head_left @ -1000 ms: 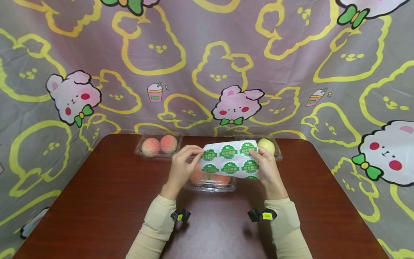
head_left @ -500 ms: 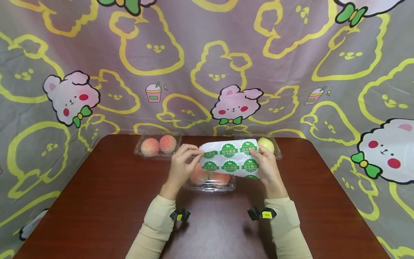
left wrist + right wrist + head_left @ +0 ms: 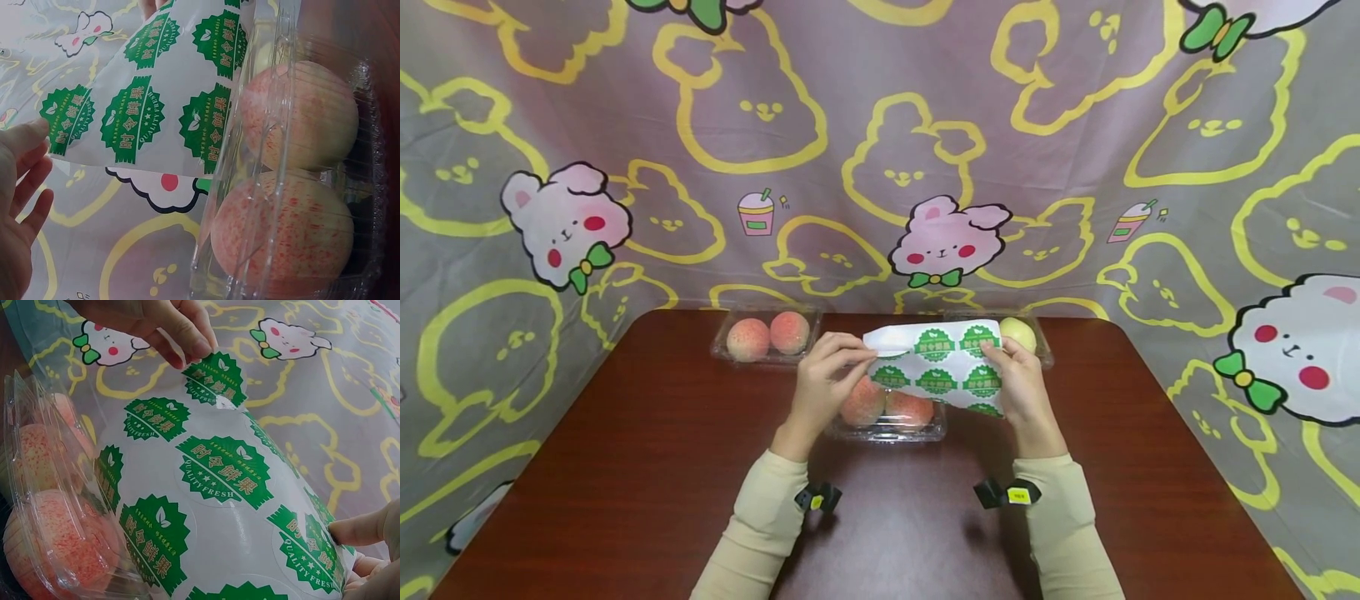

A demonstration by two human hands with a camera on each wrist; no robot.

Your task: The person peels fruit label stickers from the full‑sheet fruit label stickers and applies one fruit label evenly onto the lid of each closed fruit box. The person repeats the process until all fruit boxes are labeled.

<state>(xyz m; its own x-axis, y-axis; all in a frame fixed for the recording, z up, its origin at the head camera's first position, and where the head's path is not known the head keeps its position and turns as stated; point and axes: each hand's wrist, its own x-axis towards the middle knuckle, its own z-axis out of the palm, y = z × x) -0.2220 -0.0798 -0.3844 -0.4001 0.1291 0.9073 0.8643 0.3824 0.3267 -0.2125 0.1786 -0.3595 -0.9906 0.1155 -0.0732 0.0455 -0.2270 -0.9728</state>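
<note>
One sticker sheet (image 3: 951, 364), long axis running between two hands: left hand (image 3: 823, 379) nearer partly lifted sticker (image 3: 215, 380) at sheet's left end, grip narrow, pinching it; right hand (image 3: 1024, 396) holds sheet's right end. Three clear boxes (image 3: 887, 436): one below sheet, two beyond. Four peaches (image 3: 790, 332), one yellow-green fruit (image 3: 1019, 333) visible.

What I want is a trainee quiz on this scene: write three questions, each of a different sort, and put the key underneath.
1. Open question: Which hand pinches the lifted green "Quality Fresh" sticker?
2. True or false: The right hand is clear of the sticker sheet.
3. Multiple choice: In the head view, how many peaches show in the back-left clear plastic box?
a) One
b) Two
c) Four

Key:
1. The left hand.
2. False; it holds the sheet's right side.
3. b) Two.
</note>
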